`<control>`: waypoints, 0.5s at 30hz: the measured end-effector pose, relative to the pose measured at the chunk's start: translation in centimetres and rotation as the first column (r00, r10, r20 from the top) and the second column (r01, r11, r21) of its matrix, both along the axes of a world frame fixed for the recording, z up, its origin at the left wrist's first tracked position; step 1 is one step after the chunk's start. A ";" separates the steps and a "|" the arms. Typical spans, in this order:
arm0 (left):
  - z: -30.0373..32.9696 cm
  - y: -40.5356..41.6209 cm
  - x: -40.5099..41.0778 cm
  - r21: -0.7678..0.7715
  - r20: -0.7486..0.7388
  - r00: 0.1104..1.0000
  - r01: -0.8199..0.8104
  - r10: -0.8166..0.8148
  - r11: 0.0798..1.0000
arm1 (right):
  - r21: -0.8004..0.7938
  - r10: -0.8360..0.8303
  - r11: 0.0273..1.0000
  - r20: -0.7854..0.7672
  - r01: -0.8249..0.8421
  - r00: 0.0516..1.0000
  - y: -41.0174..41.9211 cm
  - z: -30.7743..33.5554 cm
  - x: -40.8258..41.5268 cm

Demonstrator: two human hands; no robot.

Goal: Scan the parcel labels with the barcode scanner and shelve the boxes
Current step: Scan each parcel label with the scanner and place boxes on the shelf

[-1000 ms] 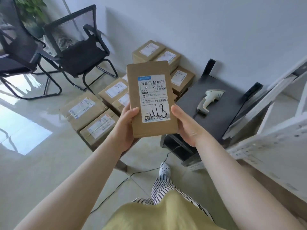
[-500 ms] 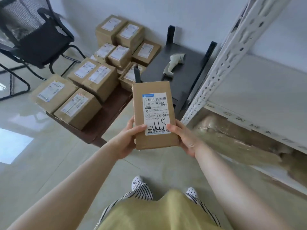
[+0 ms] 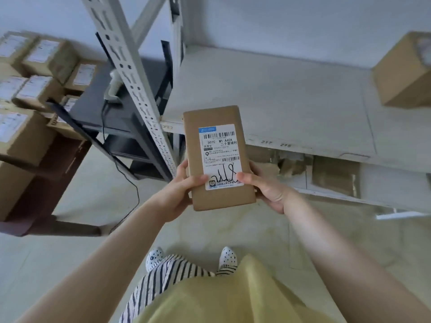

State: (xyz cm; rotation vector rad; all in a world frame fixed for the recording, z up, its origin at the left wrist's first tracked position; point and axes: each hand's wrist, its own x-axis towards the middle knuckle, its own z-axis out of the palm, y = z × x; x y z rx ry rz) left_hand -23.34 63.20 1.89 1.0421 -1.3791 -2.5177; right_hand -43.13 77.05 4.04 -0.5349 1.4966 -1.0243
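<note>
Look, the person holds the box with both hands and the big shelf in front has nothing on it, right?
Not quite. Both hands, left and right, do hold the box, but the shelf isn't bare: the head view shows another carton sitting at its far right.

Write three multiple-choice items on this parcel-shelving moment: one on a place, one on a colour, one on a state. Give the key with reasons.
1. Where does the pale handheld barcode scanner lie?
A. on the dark low table beside the rack
B. on the white shelf board
C. on the floor

2. What colour is the strip at the top of the white shipping label?
A. red
B. blue
C. green

3. How is the flat brown cardboard parcel held?
A. by one hand only
B. resting on the shelf
C. by both hands at its lower end

Key: 1 A, it lies on the dark table left of the upright; 2 B, the strip is blue; 3 C, left hand and right hand grip its sides.
</note>
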 end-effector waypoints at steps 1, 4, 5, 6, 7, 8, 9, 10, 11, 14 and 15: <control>0.1 0.8 -1.7 -0.003 -0.001 1.000 0.016 -0.016 1.000 | 0.007 -0.024 1.000 -0.003 0.024 1.000 1.2 0.2 -1.3; 0.5 2.5 -6.0 -0.003 -0.003 0.999 0.051 -0.052 0.999 | 0.012 -0.083 0.996 0.005 0.083 0.997 3.9 0.4 -4.6; 0.7 2.8 -7.3 -0.002 0.002 0.998 0.057 -0.057 0.998 | 0.019 -0.106 0.994 0.012 0.106 0.994 4.5 0.4 -5.5; 0.8 3.0 -8.6 -0.003 0.010 0.998 0.060 -0.060 0.998 | 0.022 -0.128 0.992 0.019 0.128 0.992 5.1 0.3 -6.5; 1.0 3.0 -9.7 -0.004 0.018 0.998 0.063 -0.063 0.998 | 0.021 -0.145 0.989 0.025 0.144 0.989 5.4 0.2 -7.2; 1.1 3.0 -10.6 -0.005 0.027 0.997 0.070 -0.070 0.998 | 0.015 -0.161 0.987 0.032 0.160 0.986 5.7 0.2 -7.8; 1.2 3.0 -11.8 -0.005 0.035 0.996 0.086 -0.085 0.996 | 0.008 -0.180 0.984 0.035 0.180 0.983 6.0 0.4 -8.5; 1.3 2.9 -13.0 -0.002 0.041 0.994 0.103 -0.103 0.995 | -0.002 -0.200 0.980 0.037 0.200 0.979 6.2 0.5 -9.3; 1.4 2.8 -14.2 0.000 0.045 0.992 0.119 -0.119 0.993 | -0.004 -0.221 0.975 0.040 0.221 0.975 6.4 0.7 -10.1; 1.2 2.1 -18.0 0.005 0.056 0.985 0.163 -0.163 0.987 | -0.004 -0.257 0.966 0.027 0.257 0.966 6.7 1.2 -12.9; 1.1 1.9 -19.2 0.013 0.064 0.983 0.173 -0.173 0.985 | 0.000 -0.269 0.963 0.018 0.269 0.963 6.6 1.3 -13.9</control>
